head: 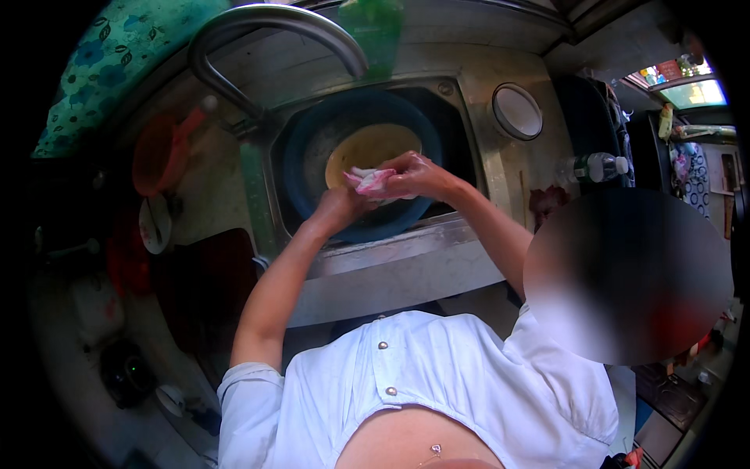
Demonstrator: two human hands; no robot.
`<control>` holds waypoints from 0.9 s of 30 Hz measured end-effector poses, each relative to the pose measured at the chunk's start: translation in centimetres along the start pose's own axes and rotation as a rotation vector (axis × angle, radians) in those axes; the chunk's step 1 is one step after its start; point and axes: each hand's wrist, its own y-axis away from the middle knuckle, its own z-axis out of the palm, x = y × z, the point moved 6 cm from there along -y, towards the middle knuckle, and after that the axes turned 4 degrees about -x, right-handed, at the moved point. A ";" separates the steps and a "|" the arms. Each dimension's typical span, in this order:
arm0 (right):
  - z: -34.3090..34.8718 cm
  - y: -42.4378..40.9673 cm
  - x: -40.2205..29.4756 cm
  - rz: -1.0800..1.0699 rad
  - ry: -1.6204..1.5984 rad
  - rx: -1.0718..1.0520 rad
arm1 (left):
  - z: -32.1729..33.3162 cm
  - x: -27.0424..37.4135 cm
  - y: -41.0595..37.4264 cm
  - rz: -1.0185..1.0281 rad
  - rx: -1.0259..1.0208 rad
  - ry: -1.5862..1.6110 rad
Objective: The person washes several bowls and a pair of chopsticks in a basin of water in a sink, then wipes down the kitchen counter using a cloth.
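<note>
My left hand (347, 206) and my right hand (417, 176) are close together over a blue plastic basin (299, 193), both gripping a wet white and pink cloth (374, 180). The basin sits in a metal-rimmed sink (469, 146). A yellowish round bowl or smaller basin (375, 143) lies inside it, just beyond my hands, partly hidden by them and the cloth. The curved metal faucet (281, 13) arches over the far left part of the sink, its spout end above the basin's far side.
A white bowl (518, 111) and a clear plastic bottle (597, 168) are on the right. A red strainer or colander (158, 155), a white dish (155, 224) and a dark red board (205, 287) are left. A green container (372, 35) stands behind the sink. A blurred round patch hides the right side.
</note>
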 end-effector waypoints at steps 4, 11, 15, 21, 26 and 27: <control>2.0 3.7 -5.2 -0.651 0.427 0.532 | -1.3 1.7 -1.4 0.334 0.164 0.491; -2.3 0.9 -5.4 -0.767 0.526 0.885 | -2.4 3.0 -2.0 0.184 0.277 0.621; -7.4 -3.1 1.2 -0.421 -0.701 0.395 | -4.9 3.8 -0.7 0.051 0.297 0.698; -4.3 -2.5 5.8 -0.402 -1.244 0.538 | -5.2 1.4 0.6 -0.061 0.482 1.864; 3.6 -0.2 4.3 -0.331 -0.896 0.765 | -3.6 -0.6 -0.4 -0.144 0.689 1.847; 4.7 -0.1 3.7 -0.263 -0.787 0.782 | -3.2 -0.6 -0.7 -0.114 0.683 1.779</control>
